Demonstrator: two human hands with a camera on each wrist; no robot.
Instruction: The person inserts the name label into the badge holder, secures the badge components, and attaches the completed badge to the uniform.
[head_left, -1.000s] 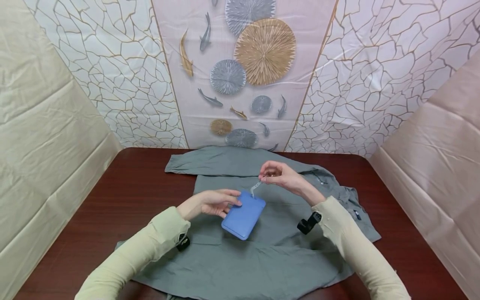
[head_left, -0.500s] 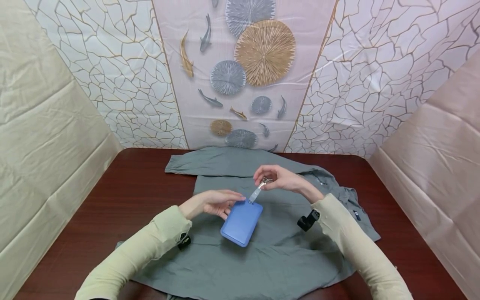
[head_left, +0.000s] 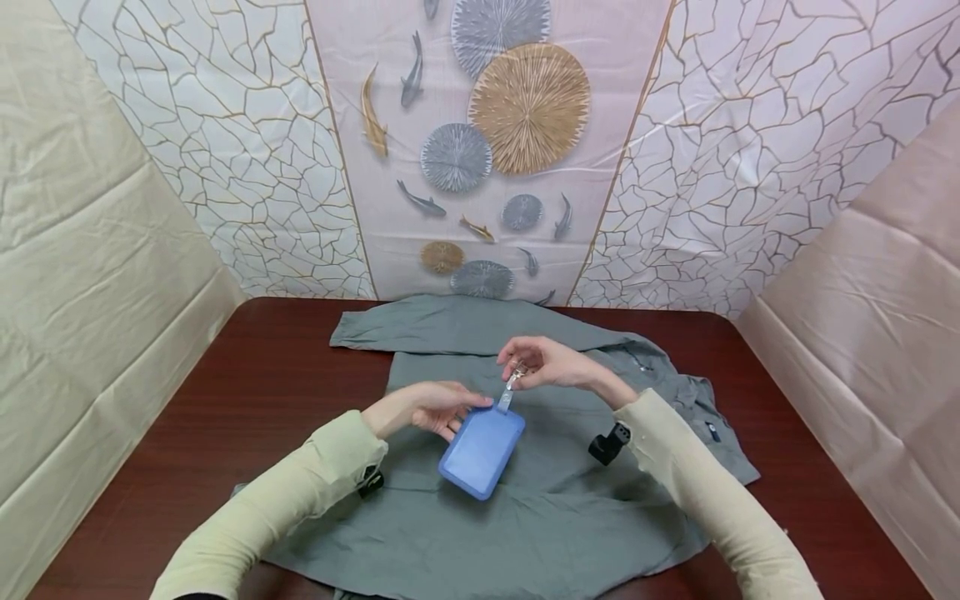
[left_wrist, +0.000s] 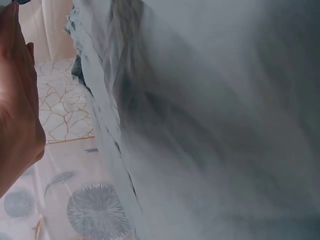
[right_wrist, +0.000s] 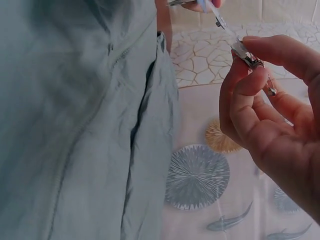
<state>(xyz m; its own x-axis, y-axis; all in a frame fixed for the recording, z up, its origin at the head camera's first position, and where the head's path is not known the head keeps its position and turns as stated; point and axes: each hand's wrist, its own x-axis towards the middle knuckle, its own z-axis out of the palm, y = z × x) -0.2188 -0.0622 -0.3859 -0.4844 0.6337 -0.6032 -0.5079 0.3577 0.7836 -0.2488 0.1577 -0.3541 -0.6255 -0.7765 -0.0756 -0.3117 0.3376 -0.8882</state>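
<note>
A blue badge holder (head_left: 482, 454) hangs tilted over a grey long-sleeved garment (head_left: 465, 542). My left hand (head_left: 438, 407) pinches its upper left corner. A short clear strap (head_left: 506, 400) runs from the holder's top edge up to a metal badge clip (right_wrist: 245, 55). My right hand (head_left: 553, 364) pinches that clip between thumb and fingers. In the right wrist view a small safety pin (right_wrist: 271, 90) dangles by the clip. The left wrist view shows only part of the left hand, at its left edge, and the holder is mostly out of frame there.
The garment lies spread across a dark red-brown table (head_left: 300, 375), one sleeve (head_left: 450, 323) along the far edge. Patterned white cloth (head_left: 262, 150) hangs behind. Beige cloth panels (head_left: 82, 208) slope up on both sides. Each wrist carries a small black camera (head_left: 609, 443).
My right hand has moved left and slightly down with the clip. The badge holder has sunk a little toward me, and its strap has swung to stand straighter. My left hand has barely shifted.
</note>
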